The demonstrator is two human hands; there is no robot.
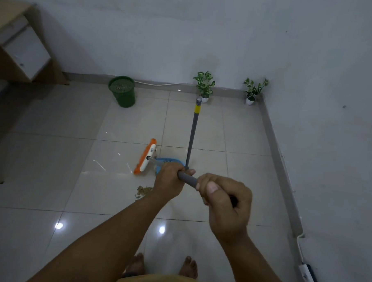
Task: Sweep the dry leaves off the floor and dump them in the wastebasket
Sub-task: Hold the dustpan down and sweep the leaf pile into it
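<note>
Just below the left hand (168, 178) lie dry leaves (143, 191); both hands grip the broom handle (187, 179).

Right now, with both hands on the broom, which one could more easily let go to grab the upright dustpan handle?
Probably the left hand: it grips the broom handle lower down, right beside the base of the dustpan handle. The right hand holds higher up, nearer the body.

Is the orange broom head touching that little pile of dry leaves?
Apart. The head view shows bare tile between the broom head and the dry leaves, which lie nearer the person.
</note>
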